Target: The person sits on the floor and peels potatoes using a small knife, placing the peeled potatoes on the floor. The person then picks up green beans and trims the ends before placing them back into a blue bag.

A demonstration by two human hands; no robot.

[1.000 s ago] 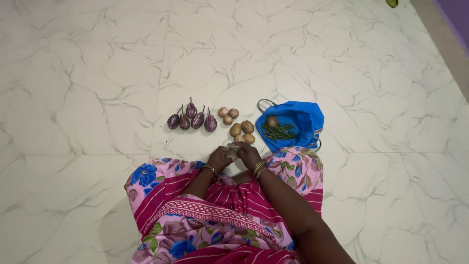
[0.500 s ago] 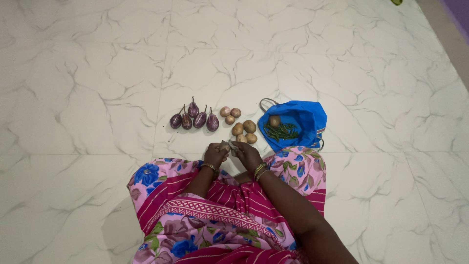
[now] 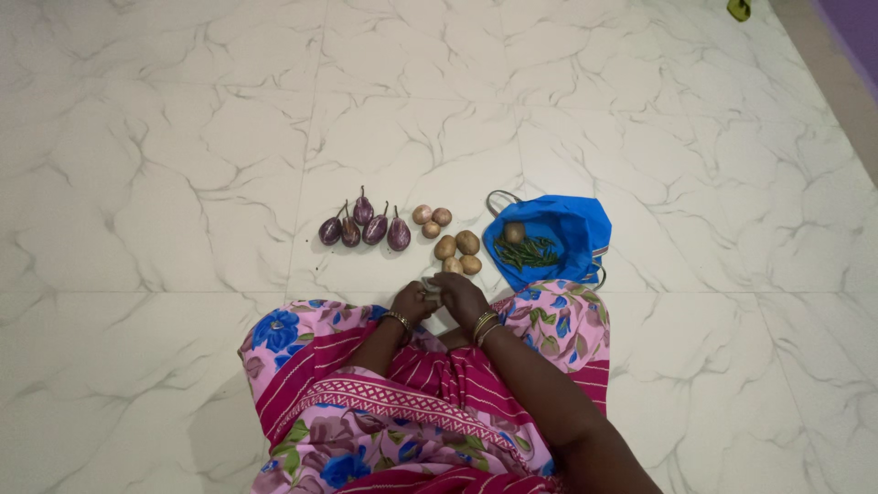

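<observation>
Head view, floor scene, read from left to right. Five small purple striped eggplants (image 3: 364,226) lie in a cluster on the white marble floor (image 3: 165,183), stems pointing to the far side. Just right of them sit three small pale onions (image 3: 431,219), and nearer, touching one another, three brown potatoes (image 3: 459,251). Right again lies an open blue bag (image 3: 572,229) holding green chillies (image 3: 528,252) and one further potato at its far edge.

Near the viewer, both hands meet just in front of the potato group. The left hand (image 3: 409,300) and right hand (image 3: 460,295) are closed together around a small greyish item (image 3: 430,285), of which only a sliver shows between the fingers; its kind and its long axis cannot be told. Each grip is clamped on it, the left from the left side, the right from the right and above.

The held item lies directly near-side of the potatoes, close to but apart from the nearest one. The right hand is the closer to the potatoes and the bag; the left is the closer to the eggplants. A pink floral garment (image 3: 311,366) covers the knees below the wrists.
</observation>
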